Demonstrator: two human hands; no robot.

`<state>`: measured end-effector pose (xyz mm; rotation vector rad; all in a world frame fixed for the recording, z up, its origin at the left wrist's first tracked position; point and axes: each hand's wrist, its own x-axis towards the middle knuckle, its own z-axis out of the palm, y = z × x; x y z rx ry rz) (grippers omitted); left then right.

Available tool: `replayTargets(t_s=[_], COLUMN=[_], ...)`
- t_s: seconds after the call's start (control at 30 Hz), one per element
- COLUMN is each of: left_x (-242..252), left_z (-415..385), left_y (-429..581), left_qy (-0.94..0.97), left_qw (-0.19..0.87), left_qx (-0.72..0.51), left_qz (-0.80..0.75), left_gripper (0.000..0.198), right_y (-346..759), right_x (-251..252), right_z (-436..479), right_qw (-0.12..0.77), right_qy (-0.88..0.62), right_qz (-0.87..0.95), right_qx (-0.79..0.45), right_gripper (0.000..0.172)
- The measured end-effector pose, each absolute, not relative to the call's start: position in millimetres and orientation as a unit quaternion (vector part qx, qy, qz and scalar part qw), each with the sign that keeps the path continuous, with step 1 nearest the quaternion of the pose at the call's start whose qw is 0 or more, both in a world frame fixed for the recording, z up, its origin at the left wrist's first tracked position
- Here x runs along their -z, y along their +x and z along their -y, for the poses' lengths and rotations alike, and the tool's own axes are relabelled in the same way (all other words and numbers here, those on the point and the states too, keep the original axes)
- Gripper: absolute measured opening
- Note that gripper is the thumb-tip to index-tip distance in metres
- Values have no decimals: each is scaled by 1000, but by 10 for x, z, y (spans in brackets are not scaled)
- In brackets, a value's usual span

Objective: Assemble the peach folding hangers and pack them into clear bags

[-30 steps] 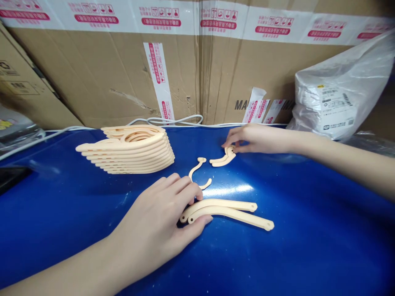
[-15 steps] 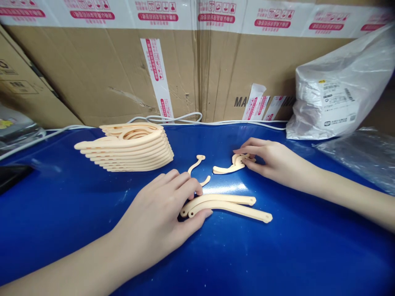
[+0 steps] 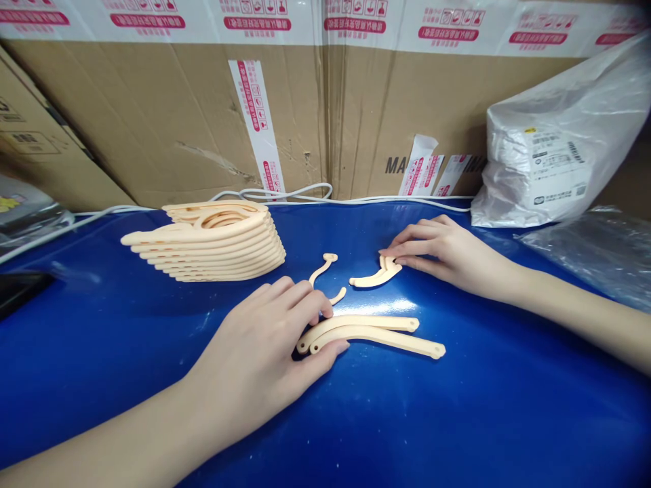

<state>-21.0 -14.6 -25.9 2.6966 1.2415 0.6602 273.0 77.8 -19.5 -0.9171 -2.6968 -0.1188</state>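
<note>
My left hand lies on the blue table, its fingers and thumb closed round the left ends of two long cream plastic arms. My right hand rests further back, fingertips pinching the end of a small curved cream piece. Between the hands lies a thin cream hook, untouched. A stack of assembled cream hangers sits at the left rear.
Large taped cardboard boxes wall off the back. A white cable runs along their foot. A grey plastic parcel bag and clear film lie at the right. A dark object is at the left edge.
My right hand has drawn the small curved piece a little nearer and to the right, then settled its fingers over the end. My left hand has stayed on the long arms.
</note>
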Motion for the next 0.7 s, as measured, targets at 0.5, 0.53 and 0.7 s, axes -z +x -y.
replayTargets(t_s=[0.5,0.53,0.7], left_x=[256,255,259], left_z=[129,129,121], left_y=[-222,-226,-245], left_qy=[883,883,884], left_qw=[55,54,54], left_qx=[-217,-221,-215], left_qz=[-412,-410,-411], left_gripper=[16,16,15], right_y=[2683,2667,2616], right_x=[297,297,287], right_z=[-784,-766,-724], right_qw=[200,202,203], right_qy=[-395,-403,-402], right_qz=[896,892,892], right_qx=[35,35,44], right_gripper=[31,31,29])
